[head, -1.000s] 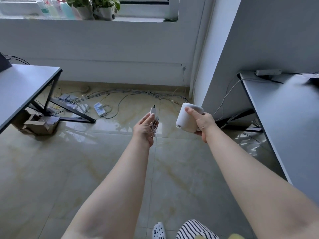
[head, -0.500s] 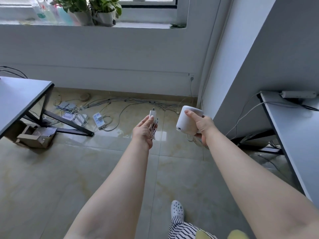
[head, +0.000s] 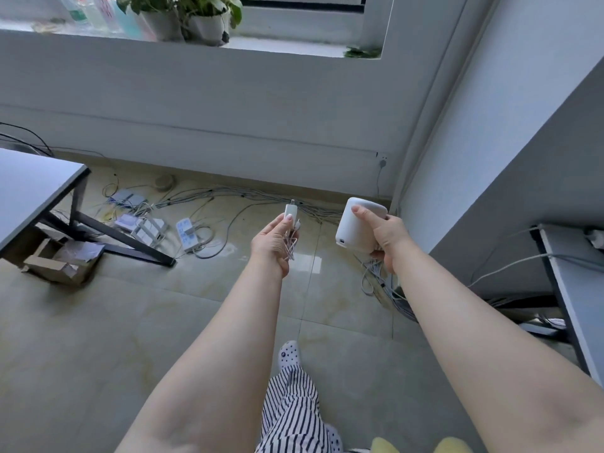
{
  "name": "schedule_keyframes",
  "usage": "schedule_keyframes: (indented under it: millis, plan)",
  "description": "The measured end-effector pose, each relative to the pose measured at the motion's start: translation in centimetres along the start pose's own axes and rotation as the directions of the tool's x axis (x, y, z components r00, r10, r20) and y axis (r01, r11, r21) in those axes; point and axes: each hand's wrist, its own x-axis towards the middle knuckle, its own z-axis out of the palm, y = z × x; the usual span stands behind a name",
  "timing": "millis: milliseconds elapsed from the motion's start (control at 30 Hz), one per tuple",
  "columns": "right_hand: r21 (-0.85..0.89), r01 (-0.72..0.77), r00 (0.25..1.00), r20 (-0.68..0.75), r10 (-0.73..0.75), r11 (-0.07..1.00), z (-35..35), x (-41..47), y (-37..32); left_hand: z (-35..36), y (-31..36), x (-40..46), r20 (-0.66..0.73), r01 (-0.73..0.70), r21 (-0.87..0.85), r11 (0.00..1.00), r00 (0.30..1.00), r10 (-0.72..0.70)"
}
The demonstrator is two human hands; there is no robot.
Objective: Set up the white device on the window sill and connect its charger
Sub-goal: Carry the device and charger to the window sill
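Note:
My right hand (head: 384, 238) grips the white device (head: 354, 228), a rounded block with a small port on its lower end, held out over the floor. My left hand (head: 273, 245) holds the white charger (head: 290, 214) upright, with its thin cable bunched in the palm. The window sill (head: 287, 49) runs across the top of the view, well above and beyond both hands. Its right stretch, beside the plant pots, is bare.
Two potted plants (head: 196, 18) and several bottles (head: 94, 11) stand on the sill's left part. Power strips (head: 187, 233) and tangled cables lie on the tiled floor below. A dark desk (head: 29, 197) stands left, another desk (head: 575, 289) right, a cardboard box (head: 62, 259) under the left one.
The view has moved closer to the window wall and both desks have slid outward. Both hands keep their hold and stay side by side.

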Motion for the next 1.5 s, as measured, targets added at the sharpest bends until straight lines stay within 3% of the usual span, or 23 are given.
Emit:
schedule_keyframes:
  millis: [767,1500]
  plan:
    - [0.015,0.009,1.0,0.012,-0.009,1.0,15.2,23.7,-16.0,12.8,16.4,26.5,0.056,-0.01,0.022,1.0,0.998,0.009]
    - [-0.046,0.021,0.993,0.117,-0.015,0.999,22.8,46.2,-30.6,27.8,25.7,46.0,0.018,-0.094,0.021,0.995,0.995,0.094]
